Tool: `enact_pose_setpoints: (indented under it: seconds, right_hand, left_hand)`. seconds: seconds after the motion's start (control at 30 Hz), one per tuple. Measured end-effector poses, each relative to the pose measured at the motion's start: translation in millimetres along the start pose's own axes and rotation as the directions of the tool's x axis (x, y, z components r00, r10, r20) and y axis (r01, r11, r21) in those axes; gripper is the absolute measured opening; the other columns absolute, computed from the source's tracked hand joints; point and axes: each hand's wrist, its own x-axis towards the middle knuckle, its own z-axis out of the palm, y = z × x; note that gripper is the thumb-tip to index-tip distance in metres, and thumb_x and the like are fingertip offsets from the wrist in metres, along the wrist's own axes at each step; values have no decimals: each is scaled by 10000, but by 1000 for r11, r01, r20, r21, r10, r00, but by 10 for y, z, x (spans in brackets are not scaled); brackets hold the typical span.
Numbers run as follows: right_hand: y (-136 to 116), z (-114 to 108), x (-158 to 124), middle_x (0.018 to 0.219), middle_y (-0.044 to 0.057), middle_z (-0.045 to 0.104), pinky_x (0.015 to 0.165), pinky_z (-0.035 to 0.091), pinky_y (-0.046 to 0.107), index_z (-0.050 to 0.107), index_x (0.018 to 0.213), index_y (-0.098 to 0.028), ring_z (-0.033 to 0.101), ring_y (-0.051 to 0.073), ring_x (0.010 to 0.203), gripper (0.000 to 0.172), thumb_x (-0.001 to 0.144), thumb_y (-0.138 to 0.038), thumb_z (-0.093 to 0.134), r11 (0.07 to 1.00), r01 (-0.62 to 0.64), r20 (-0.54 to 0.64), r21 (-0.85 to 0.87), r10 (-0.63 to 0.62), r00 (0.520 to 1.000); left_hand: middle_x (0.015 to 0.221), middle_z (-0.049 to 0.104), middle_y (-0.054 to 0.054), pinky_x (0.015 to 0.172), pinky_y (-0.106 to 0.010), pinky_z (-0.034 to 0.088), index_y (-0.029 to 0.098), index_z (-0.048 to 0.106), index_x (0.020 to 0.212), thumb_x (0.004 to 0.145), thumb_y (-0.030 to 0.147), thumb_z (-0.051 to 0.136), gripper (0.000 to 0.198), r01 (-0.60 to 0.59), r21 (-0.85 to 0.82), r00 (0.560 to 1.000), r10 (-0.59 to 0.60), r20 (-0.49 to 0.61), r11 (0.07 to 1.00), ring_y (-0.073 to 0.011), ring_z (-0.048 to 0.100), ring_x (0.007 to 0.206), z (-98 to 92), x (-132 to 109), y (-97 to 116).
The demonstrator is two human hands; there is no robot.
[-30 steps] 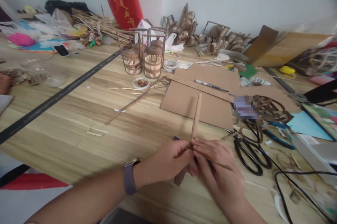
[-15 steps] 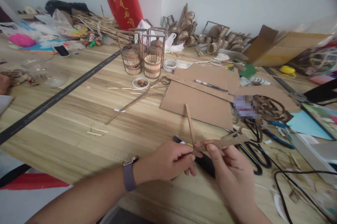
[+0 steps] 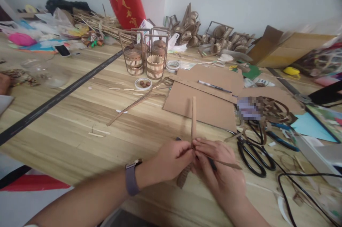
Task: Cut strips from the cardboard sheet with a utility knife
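Observation:
In the head view, my left hand (image 3: 171,159) and my right hand (image 3: 224,173) meet above the table, fingertips pinched together on a narrow brown cardboard strip (image 3: 193,116). One end of the strip points away from me. A ridged brown piece (image 3: 182,178) hangs below my left fingers, and a thin brown strip end (image 3: 232,165) sticks out across my right hand. My fingers hide how these pieces join. Under my hands lies a dark tool, mostly covered. Black-handled scissors (image 3: 251,157) rest just right of my right hand.
Cardboard sheets (image 3: 200,107) with a pen (image 3: 213,86) lie ahead. Small slatted baskets (image 3: 155,67) in frames stand farther back, near a tape ring (image 3: 142,84) holding brown balls. A black cable (image 3: 299,174) runs at the right. Another person's hand (image 3: 4,84) shows at far left.
My right hand has come left against my left fingers, turning over with its fingers folded in. The strip now stands straighter, and the wider ridged piece swung from the right to below my left hand.

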Motion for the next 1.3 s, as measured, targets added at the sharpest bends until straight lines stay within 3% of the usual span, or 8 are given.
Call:
enact_pose_setpoints:
  seconds: [0.1,0.2,0.3,0.4,0.6,0.83,1.07,1.3]
  right_hand:
    - [-13,-30,-5,944,26,794,821,500,377,640,983,-254,743,198,899,106,971,-210,544,999,-31,-5,-16,31,1000]
    - [-29,-60,-19,891,11,792,739,530,347,672,930,-271,743,199,843,138,979,-288,545,985,-171,-4,18,171,985]
    - [-39,-64,-54,839,0,786,635,554,287,689,904,-270,747,183,766,166,980,-328,553,909,-393,-2,138,397,918]
    - [-44,-51,-95,833,4,788,601,561,257,692,918,-256,751,172,731,148,974,-318,570,841,-493,10,223,504,864]
    - [-41,-13,-67,896,34,774,768,573,340,673,955,-256,739,203,879,94,959,-281,582,968,-225,-23,110,229,973]
    - [16,34,-9,991,74,770,808,551,358,614,1026,-222,725,198,920,91,953,-182,576,999,-1,7,33,1,1000]
    - [19,39,-34,1040,58,785,883,501,382,606,1021,-233,712,207,1013,115,946,-150,578,998,47,22,-50,-46,999]
    - [-8,-19,-24,952,10,796,911,505,371,639,986,-268,733,195,963,132,982,-224,515,996,-86,-8,-14,86,996]
  left_hand:
    - [709,638,-9,619,-198,449,148,608,777,943,248,461,244,2,41,1000,-2,-1,999,-119,608,661,5,-18,19]
    - [684,652,-12,559,-191,405,144,647,769,921,212,466,246,15,135,1000,-15,4,991,-114,595,617,3,-32,38]
    - [711,685,-25,575,-190,407,137,683,798,927,198,453,270,-33,201,999,25,41,979,-113,607,634,-10,-35,65]
    - [754,705,-35,616,-190,432,136,684,818,927,187,458,257,-37,184,998,26,65,982,-117,629,682,-18,-31,77]
    - [820,659,-33,655,-229,485,125,659,1024,950,389,531,303,62,-133,996,-52,73,989,-131,612,707,1,10,-4]
    - [691,578,3,624,-223,456,134,629,848,937,524,551,407,47,-201,999,-46,9,978,-112,560,633,3,39,-12]
    - [719,593,-7,626,-238,481,119,628,1038,970,465,476,384,72,-181,997,-77,-21,981,-128,595,644,43,26,-12]
    - [578,549,39,478,-178,337,135,666,856,941,208,429,262,75,53,997,-74,-16,996,-77,455,492,14,-27,25]
